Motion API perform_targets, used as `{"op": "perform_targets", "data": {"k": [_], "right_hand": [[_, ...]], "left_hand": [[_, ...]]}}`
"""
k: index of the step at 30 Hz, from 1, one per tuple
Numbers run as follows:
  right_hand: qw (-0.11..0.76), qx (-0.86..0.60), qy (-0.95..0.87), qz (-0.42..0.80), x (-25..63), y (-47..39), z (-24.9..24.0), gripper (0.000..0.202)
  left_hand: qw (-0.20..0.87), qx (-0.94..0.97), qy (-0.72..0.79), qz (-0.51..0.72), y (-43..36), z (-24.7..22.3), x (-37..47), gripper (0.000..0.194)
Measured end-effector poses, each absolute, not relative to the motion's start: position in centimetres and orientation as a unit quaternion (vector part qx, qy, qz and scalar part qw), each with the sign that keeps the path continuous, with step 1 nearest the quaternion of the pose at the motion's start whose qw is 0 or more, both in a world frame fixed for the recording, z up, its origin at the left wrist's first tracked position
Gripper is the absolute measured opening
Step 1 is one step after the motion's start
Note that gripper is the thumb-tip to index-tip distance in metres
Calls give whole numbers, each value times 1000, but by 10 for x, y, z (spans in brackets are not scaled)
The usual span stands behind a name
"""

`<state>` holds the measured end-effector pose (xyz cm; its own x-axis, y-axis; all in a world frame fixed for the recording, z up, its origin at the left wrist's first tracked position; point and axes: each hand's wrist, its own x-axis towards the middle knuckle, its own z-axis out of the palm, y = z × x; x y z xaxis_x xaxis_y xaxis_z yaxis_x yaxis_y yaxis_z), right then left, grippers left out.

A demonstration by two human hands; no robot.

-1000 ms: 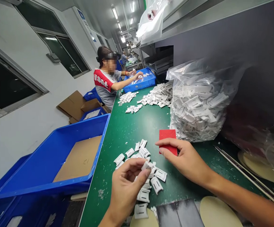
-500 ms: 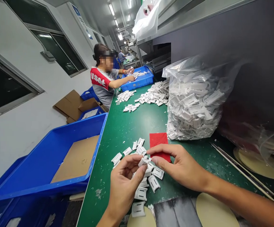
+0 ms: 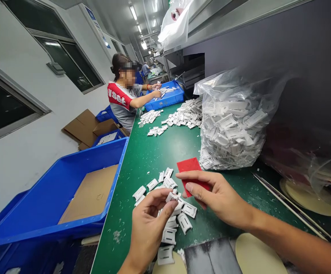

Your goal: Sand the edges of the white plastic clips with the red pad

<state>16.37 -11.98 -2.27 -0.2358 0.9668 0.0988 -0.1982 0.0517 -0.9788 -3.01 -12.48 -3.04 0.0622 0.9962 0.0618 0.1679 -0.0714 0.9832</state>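
My left hand pinches a small curved white plastic part between thumb and fingers, above a loose pile of similar slotted white parts on the green table. Just to the right, my right hand is closed on a flat red sheet, thumb on its face and index finger stretched across it. The sheet sits at a slant, and its lower part is partly hidden by the fingers. What the sheet is made of, I cannot tell.
A clear bag of white parts stands right. Blue bins line the left edge. Farther along, a co-worker handles white pieces over a blue tray. Thin rods, a dark sheet and a yellowish disc lie near me.
My right hand has left the white part and closed on the red sheet, which has turned from lying square to slanted. The white part stays in my left hand.
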Motion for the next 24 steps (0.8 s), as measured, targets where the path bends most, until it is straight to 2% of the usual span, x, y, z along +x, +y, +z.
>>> {"op": "perform_targets", "data": {"k": [5,11,13,18,24], "right_hand": [[480,-307,-496,655,165,-119,-16,25],[438,-298,-516,674,163,-122,-16,37],[426,-309,-533,663,164,-120,-21,38],[416,-485,-525,563,168,-106,-37,36],[456,-467,-535,536,169,-106,-31,38]], "left_hand": [[487,556,500,451,-125,-30,-30,23],[537,517,481,461,-124,-29,-29,25],[538,516,477,466,-125,-31,-30,20],[533,536,442,482,-132,-33,-40,15],[500,535,473,490,-125,-27,-38,17]]}}
